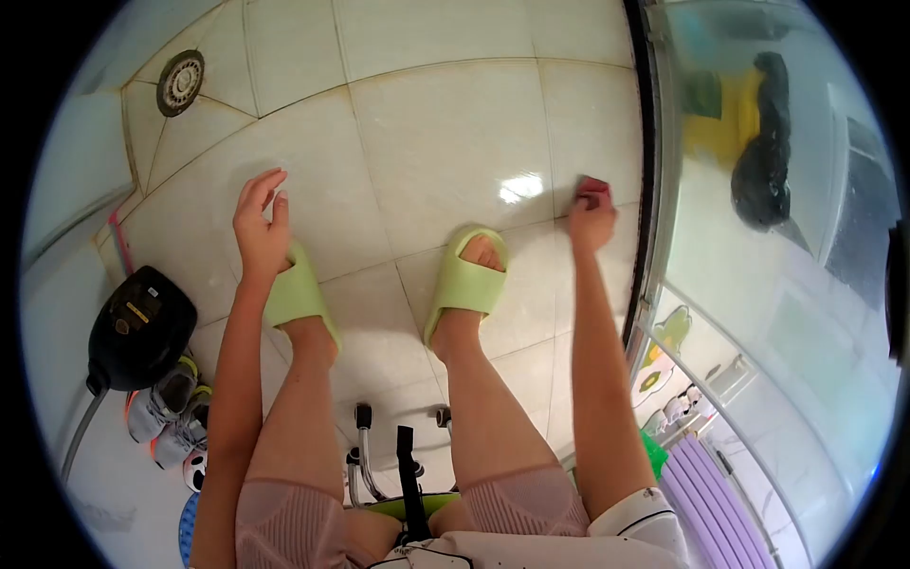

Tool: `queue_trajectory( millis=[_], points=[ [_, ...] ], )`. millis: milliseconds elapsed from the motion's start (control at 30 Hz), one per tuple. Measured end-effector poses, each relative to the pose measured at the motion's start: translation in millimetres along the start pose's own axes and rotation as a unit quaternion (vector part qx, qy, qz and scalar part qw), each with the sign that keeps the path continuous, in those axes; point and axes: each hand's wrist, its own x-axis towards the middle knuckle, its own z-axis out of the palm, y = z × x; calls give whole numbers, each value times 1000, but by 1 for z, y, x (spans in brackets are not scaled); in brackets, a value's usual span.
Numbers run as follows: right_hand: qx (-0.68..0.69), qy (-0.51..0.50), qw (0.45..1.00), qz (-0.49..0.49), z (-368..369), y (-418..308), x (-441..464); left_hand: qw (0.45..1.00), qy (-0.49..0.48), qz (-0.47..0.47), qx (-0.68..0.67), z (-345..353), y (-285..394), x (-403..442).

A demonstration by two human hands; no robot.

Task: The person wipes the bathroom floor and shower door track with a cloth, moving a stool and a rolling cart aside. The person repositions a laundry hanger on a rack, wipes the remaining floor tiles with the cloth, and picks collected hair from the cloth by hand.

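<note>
My right hand (593,226) reaches down to the floor on the right. Its fingers are closed on a small dark red piece (594,185), a folded cloth or pad; I cannot tell which. It is close to the dark strip (647,142) along the glass partition. Over the tiles on the left is my left hand (262,223), empty, with the fingers slightly bent and the thumb apart. Below and between the arms are my feet in a left green slipper (299,294) and a right green slipper (471,284), standing on the tiled floor (445,142).
A round floor drain (180,82) lies at the upper left. A black rounded object (142,327) and grey shoes (175,408) stand on the left. Chrome legs with casters (365,455) show beneath me. Behind the glass partition (739,284) are blurred yellow and black things.
</note>
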Motion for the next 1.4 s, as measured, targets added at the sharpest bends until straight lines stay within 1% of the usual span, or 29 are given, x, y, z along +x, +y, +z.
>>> queue_trajectory(
  millis=[33, 100, 133, 167, 200, 233, 267, 300, 400, 467, 533, 567, 600, 667, 700, 733, 767, 800, 900, 933, 967, 1000, 1033, 1067, 1133, 1267, 1300, 1333, 1400],
  points=[
    [32, 39, 998, -32, 5, -17, -23, 1000, 3, 2, -5, 2, 2, 0],
    [105, 47, 983, -140, 5, -71, -58, 1000, -1, 7, -11, 9, 7, 1],
    [174, 7, 971, -166, 2, -103, -77, 1000, -7, 9, -11, 13, 10, 1],
    [168, -18, 965, -202, 1, -132, -98, 1000, -13, 11, -10, 17, 13, 2],
    [226, -96, 934, -258, -10, -161, -113, 1000, -20, 16, -14, 20, 18, 2],
    [184, -129, 928, -297, -4, -182, -134, 999, -26, 21, -16, 24, 23, 2],
    [176, -106, 913, -354, 0, -202, -156, 999, -31, 26, -17, 28, 28, 1],
    [167, -82, 894, -409, 0, -213, -169, 999, -38, 36, -13, 31, 32, 1],
    [220, -77, 845, -481, 5, -209, -158, 996, -59, 68, 10, 35, 40, -1],
    [170, -27, 865, -471, -1, -183, -125, 993, -68, 91, 33, 32, 42, -2],
    [124, -98, 925, -345, -3, -135, -89, 994, -65, 83, 35, 26, 37, -6],
    [148, -79, 930, -327, -12, -103, -64, 994, -61, 80, 35, 22, 35, -8],
    [122, 23, 941, -314, -15, -68, -52, 995, -60, 77, 37, 18, 32, -9],
    [23, 5, 990, -137, -20, 3, -40, 995, -59, 70, 39, 11, 27, -15],
    [-4, -5, 998, -70, -23, 35, -36, 996, -55, 67, 36, 8, 25, -18],
    [34, -4, 999, 0, -23, 64, -36, 996, -51, 64, 35, 5, 22, -20],
    [33, 27, 999, -23, -5, 106, -31, 996, -46, 61, 33, 3, 20, -22],
    [19, 6, 998, 54, -13, 104, -34, 996, -46, 62, 33, -1, 19, -24],
    [-24, 7, 993, 115, -1, 70, -39, 996, -44, 65, 31, -8, 16, -26],
    [41, 31, 993, 103, 2, 48, -48, 997, -42, 65, 28, -9, 15, -26],
    [66, 43, 996, 51, 16, 30, -57, 997, -39, 66, 25, -9, 15, -26],
    [102, 11, 994, 38, 12, -4, -70, 997, -37, 68, 27, -10, 15, -26],
    [118, -2, 990, -72, 2, -39, -88, 996, -36, 71, 27, -12, 15, -25],
    [155, -6, 980, -121, -1, -70, -107, 996, -33, 73, 27, -11, 16, -25],
    [222, -84, 948, -210, -2, -116, -143, 997, -18, 72, -1, -8, 17, -24],
    [272, -140, 909, -283, 1, -185, -231, 998, -16, 59, -7, -2, 22, -26],
    [274, -147, 896, -318, -2, -193, -243, 998, -20, 60, -7, -1, 23, -27],
    [251, -209, 881, -342, -7, -195, -251, 998, -24, 63, -7, 1, 25, -26],
    [298, -208, 866, -344, -13, -195, -252, 997, -35, 65, -10, 1, 25, -25]
  ],
)
